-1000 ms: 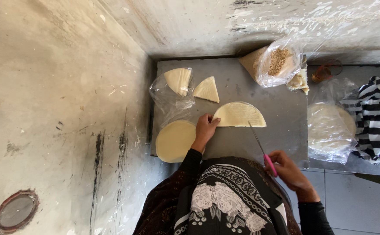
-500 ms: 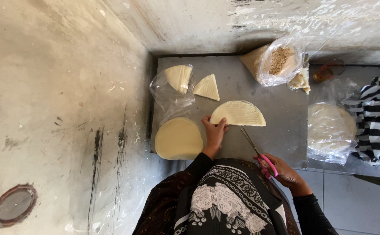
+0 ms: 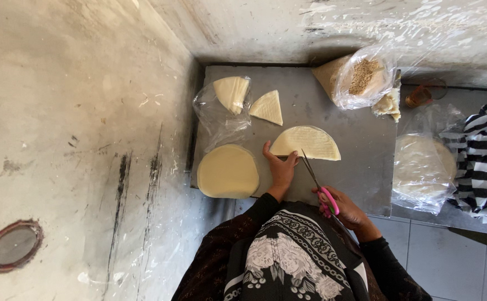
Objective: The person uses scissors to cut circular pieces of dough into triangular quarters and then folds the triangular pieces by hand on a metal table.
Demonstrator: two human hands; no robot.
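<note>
Right hand [image 3: 348,210], nearest, has its fingers closed through the pink handles of the scissors [image 3: 317,181], blades slightly parted at the straight near edge of the half-round of dough sheets [image 3: 306,143]. Left hand [image 3: 279,167] lies flat, fingers spread, gripping nothing, pinning that half-round's near-left corner on the grey table [image 3: 366,167]. Risk: fingertips sit just beside the blades, and a crooked cut is likely if the thin layers slide.

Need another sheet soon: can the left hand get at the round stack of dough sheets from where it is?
Probably yes: the left hand rests beside the round stack, with nothing between them.
</note>
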